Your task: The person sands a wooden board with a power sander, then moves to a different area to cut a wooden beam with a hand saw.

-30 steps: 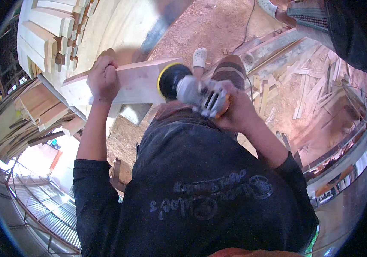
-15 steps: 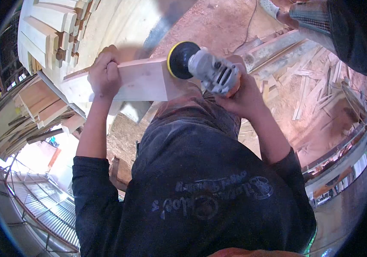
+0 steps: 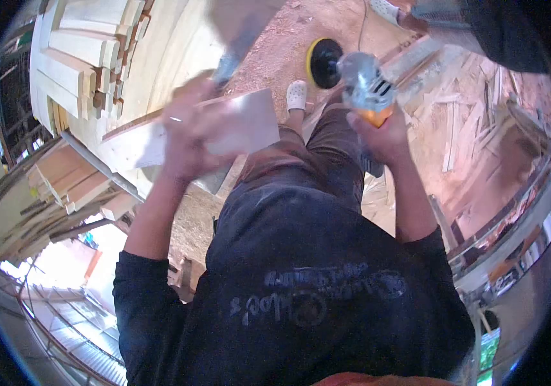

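Note:
A long, pale wooden board [image 3: 257, 122] lies with its squared end toward my lap. My left hand [image 3: 192, 132] is over the board near that end, blurred by motion, its fingers spread across the wood. In my right hand [image 3: 385, 136] is an angle grinder [image 3: 367, 87], gripped by its orange and grey body. A round black pad [image 3: 327, 63] with a yellow rim is fitted to the grinder. The pad is held up to the right, apart from the board's end.
Stacked cut boards [image 3: 73, 61] stand at upper left, with more lumber [image 3: 66, 174] below them. Wood offcuts [image 3: 459, 125] litter the dusty floor at right. Another person's leg [image 3: 504, 32] is at upper right. A cord [image 3: 361, 26] runs beyond the grinder.
The grinder has moved right and up, away from the board's end. My left hand has gone from a closed grip on the board's edge to spread fingers nearer its end.

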The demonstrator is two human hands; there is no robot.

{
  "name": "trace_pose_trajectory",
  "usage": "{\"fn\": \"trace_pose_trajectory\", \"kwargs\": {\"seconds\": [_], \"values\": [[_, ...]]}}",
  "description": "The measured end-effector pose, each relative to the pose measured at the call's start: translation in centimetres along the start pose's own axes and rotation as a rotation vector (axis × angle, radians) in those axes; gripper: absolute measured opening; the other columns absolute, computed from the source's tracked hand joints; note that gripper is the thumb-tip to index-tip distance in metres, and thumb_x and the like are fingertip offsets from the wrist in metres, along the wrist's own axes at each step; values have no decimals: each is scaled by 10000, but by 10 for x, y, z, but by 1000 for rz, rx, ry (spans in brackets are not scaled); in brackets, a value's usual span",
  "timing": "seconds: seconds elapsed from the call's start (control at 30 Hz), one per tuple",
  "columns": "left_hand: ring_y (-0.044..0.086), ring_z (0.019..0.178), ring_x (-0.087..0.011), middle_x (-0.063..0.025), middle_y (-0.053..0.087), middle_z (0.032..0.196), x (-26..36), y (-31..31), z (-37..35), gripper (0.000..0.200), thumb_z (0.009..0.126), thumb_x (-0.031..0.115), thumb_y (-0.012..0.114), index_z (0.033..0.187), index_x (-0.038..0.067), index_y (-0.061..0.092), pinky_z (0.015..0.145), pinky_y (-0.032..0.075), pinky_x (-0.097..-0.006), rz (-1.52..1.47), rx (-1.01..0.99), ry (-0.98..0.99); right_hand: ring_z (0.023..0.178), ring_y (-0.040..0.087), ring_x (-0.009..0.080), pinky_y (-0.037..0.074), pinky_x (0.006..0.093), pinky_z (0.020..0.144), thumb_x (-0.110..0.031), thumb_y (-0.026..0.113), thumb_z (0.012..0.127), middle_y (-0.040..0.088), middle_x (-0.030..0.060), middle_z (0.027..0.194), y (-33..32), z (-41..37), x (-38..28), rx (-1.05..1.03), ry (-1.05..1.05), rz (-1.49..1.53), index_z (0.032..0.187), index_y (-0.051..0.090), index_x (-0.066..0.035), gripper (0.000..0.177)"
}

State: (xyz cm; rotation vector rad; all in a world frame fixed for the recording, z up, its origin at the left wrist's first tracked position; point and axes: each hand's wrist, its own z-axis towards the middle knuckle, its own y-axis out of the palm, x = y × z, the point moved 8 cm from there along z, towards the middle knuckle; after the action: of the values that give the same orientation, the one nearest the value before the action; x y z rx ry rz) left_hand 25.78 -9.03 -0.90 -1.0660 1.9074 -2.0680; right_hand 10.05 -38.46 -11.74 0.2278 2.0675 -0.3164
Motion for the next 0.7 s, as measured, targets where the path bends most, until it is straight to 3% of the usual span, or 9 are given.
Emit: {"fn": "trace_pose_trajectory", "kwargs": {"seconds": [0.07, 0.13, 0.23, 0.37, 0.4, 0.43, 0.5, 0.6, 0.7], "values": [[408, 1501, -474, -233, 414, 1654, 37, 19, -7, 611, 916, 266, 729, 1505, 180, 586, 1177, 337, -676, 200, -153, 68, 1080, 699, 157, 552, 344, 976, -108, 850, 878, 743, 60, 1183, -24, -14, 6, 99, -29, -26, 1298, 643, -16, 477], [341, 1542, -501, -230, 336, 1700, 40, 48, -19, 684, 917, 272, 721, 1568, 183, 530, 1192, 286, -720, 358, -161, 110, 1093, 696, 158, 542, 338, 989, -104, 841, 891, 736, 68, 1204, -37, -28, -4, 185, -23, -24, 1309, 635, -6, 477], [310, 1545, -552, -240, 320, 1713, 32, 55, -16, 713, 913, 220, 680, 1599, 194, 486, 1213, 243, -730, 370, -158, 169, 1109, 690, 160, 536, 339, 999, -98, 828, 907, 731, 72, 1209, -47, -52, -4, 299, -27, 12, 1314, 630, -1, 463], [306, 1589, -447, -234, 318, 1721, 22, 15, 31, 847, 750, 132, 771, 1556, 166, 515, 1301, 252, -596, 130, -579, 0, 1115, 690, 169, 538, 348, 997, -121, 831, 901, 736, 85, 1208, -43, -78, 12, 411, -28, 139, 1324, 623, 4, 487], [360, 1578, -369, -210, 387, 1691, 20, 2, 47, 856, 702, 117, 808, 1517, 143, 549, 1313, 298, -474, 104, -586, -30, 1103, 698, 183, 543, 357, 992, -151, 845, 886, 743, 95, 1197, -39, -82, 20, 422, -12, 169, 1318, 623, 5, 510], [449, 1526, -366, -193, 498, 1623, 20, -9, 62, 809, 707, 73, 779, 1490, 126, 583, 1280, 361, -429, -66, -543, -63, 1091, 707, 197, 548, 365, 988, -182, 859, 871, 749, 105, 1187, -36, -85, 26, 432, -3, 198, 1313, 624, 5, 535], [563, 1443, -333, -194, 632, 1493, 3, -11, 77, 778, 692, 28, 739, 1458, 104, 626, 1227, 407, -373, -151, -582, -78, 1073, 710, 201, 551, 373, 982, -195, 860, 867, 753, 107, 1169, -32, -90, 22, 413, -12, 178, 1301, 633, -1, 527], [637, 1348, -258, -153, 709, 1384, -23, -11, 97, 784, 654, 13, 710, 1434, 76, 650, 1175, 422, -336, -207, -705, -243, 1052, 717, 211, 554, 383, 972, -215, 859, 864, 758, 114, 1148, -23, -94, 32, 406, -16, 156, 1283, 646, -7, 514], [648, 1270, -205, -119, 719, 1334, -26, -15, 111, 780, 632, 54, 710, 1410, 54, 662, 1136, 429, -320, -336, -738, -230, 1038, 723, 222, 556, 386, 962, -233, 858, 865, 762, 123, 1132, -22, -100, 30, 405, -18, 128, 1265, 658, -14, 497]]}}
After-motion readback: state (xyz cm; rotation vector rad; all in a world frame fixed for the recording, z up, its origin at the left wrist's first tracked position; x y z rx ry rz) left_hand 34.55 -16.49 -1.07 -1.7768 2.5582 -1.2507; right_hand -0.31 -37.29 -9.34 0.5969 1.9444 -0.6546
